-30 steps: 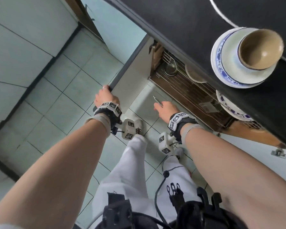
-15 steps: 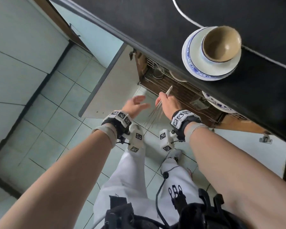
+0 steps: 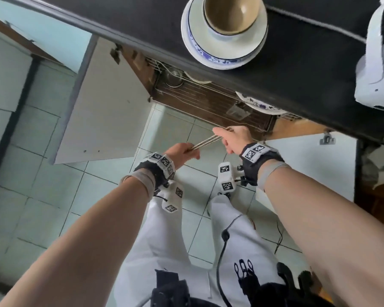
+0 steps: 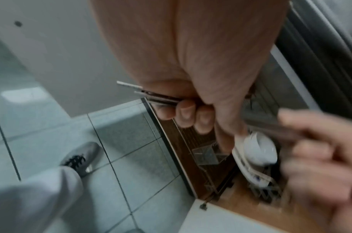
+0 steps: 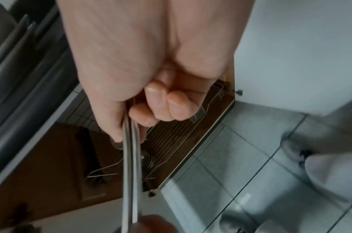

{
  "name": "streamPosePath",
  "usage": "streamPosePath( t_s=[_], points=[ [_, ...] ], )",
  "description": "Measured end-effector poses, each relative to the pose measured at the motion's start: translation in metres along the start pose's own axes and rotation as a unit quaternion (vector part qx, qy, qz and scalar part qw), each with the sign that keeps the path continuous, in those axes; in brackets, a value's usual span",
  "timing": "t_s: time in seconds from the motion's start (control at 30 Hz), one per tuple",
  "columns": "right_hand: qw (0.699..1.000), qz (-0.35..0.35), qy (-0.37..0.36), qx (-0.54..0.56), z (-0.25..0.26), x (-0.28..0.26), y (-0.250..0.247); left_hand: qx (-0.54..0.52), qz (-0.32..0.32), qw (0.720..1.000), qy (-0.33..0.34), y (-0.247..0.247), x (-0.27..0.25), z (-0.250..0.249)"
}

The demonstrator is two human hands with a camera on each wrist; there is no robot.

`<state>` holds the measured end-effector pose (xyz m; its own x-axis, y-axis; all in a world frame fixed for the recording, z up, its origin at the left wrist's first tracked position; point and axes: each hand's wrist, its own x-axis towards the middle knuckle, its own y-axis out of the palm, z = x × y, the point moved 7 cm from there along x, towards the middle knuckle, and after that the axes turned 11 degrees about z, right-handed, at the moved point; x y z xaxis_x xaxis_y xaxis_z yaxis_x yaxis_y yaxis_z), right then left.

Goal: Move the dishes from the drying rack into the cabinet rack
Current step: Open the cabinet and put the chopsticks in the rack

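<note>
Chopsticks (image 3: 205,142), a thin metal bundle, span between both hands above the floor before the open cabinet rack (image 3: 211,103). Left hand (image 3: 182,152) curls round one end; right hand (image 3: 233,138) pinches the other. Light, stiff, probably slick: best clasped mid-length, bunched tight.

Below your hands you see the pale tiled floor (image 3: 42,173), and your white trousers (image 3: 164,251) and a grey shoe (image 4: 81,157). Left of your left hand stands the open white cabinet door (image 3: 102,107). Above your hands runs the black countertop (image 3: 297,74).
</note>
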<state>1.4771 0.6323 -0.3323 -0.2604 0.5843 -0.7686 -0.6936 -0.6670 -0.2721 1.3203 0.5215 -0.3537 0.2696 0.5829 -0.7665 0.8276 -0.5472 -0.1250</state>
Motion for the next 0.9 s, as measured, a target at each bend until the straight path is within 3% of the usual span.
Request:
streamPosePath(
  t_s=[0.1, 0.27, 0.37, 0.47, 0.53, 0.63, 0.73, 0.8, 0.9],
  points=[
    [0.999, 0.02, 0.007, -0.047, -0.011, 0.0, 0.005, -0.069, 0.029, 0.997, -0.016, -0.008, 0.002, 0.007],
    [0.993, 0.069, -0.004, -0.1, 0.007, -0.007, 0.026, -0.049, 0.014, 0.999, -0.009, -0.031, -0.004, 0.009],
    [0.987, 0.153, 0.043, -0.031, -0.004, -0.006, 0.033, -0.005, 0.012, 1.0, -0.014, -0.037, 0.0, 0.01],
    [0.984, 0.163, 0.067, 0.013, -0.028, -0.002, 0.036, 0.051, 0.02, 0.998, -0.037, -0.032, 0.017, 0.016],
    [0.989, 0.132, 0.061, 0.017, -0.042, 0.009, 0.035, 0.124, 0.02, 0.99, -0.064, -0.029, 0.035, 0.019],
    [0.996, 0.069, 0.042, 0.02, -0.056, 0.035, 0.021, 0.179, -0.065, 0.98, -0.057, -0.038, 0.069, 0.009],
    [0.998, -0.04, 0.037, -0.039, -0.074, 0.075, -0.01, 0.148, -0.147, 0.977, -0.042, -0.049, 0.113, 0.0],
    [0.987, -0.123, 0.071, -0.071, -0.093, 0.105, -0.034, 0.118, -0.197, 0.972, -0.055, -0.061, 0.141, 0.001],
    [0.965, -0.217, 0.135, -0.051, -0.128, 0.142, -0.058, 0.011, -0.171, 0.985, -0.021, -0.066, 0.189, 0.007]
  ],
)
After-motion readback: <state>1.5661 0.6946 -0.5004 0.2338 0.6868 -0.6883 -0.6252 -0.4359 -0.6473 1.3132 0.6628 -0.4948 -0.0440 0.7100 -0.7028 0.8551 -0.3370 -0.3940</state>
